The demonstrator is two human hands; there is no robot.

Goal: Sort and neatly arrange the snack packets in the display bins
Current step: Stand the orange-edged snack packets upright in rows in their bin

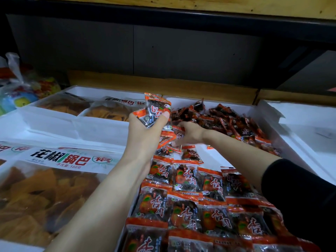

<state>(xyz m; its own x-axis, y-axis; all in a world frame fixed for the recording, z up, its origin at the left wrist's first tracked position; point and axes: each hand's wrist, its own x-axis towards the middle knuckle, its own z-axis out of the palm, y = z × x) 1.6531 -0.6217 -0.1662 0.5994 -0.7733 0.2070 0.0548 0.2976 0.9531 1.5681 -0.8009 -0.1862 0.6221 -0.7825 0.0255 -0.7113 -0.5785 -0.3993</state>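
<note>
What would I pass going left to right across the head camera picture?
Big bag of crisps → left hand gripping snack packets → right hand → messy packet pile → white bin.

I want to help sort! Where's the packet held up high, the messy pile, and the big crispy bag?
held-up packet (155, 110): head view, its dark see-through middle.
messy pile of packets (234, 122): head view, top of the heap.
rice-crust bag (45, 195): head view, its clear window.
</note>
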